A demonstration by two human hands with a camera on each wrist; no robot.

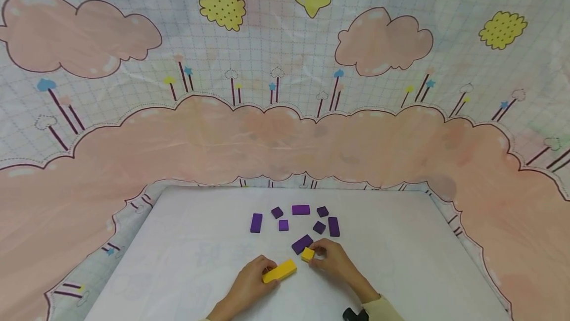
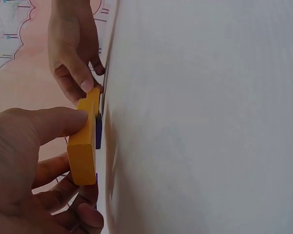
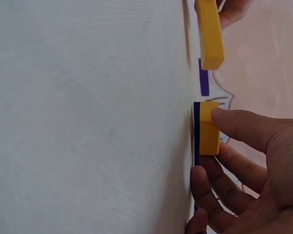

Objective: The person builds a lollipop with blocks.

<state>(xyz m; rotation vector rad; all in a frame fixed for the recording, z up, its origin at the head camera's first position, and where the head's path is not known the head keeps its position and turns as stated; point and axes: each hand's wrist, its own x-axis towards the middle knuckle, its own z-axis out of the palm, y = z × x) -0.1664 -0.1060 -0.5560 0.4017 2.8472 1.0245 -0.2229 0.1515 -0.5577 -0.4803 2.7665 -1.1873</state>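
My left hand [image 1: 250,281] grips a long yellow block [image 1: 279,271] between thumb and fingers; in the left wrist view the thumb presses on its upper face. Slightly right of it, my right hand [image 1: 335,260] pinches a small yellow block [image 1: 307,254], also seen in the right wrist view. This small block appears at the near edge of a dark purple rectangular block [image 1: 301,243]; whether the two touch I cannot tell. A gap separates the two yellow blocks in the head view.
Beyond the hands lie purple oblong blocks [image 1: 301,209] and small purple cubes [image 1: 283,225], several in all, spread on the white table [image 1: 187,242]. A black object [image 1: 355,314] is by the right sleeve [image 1: 383,309]. Cloud-patterned cloth [image 1: 285,145] hangs behind the table.
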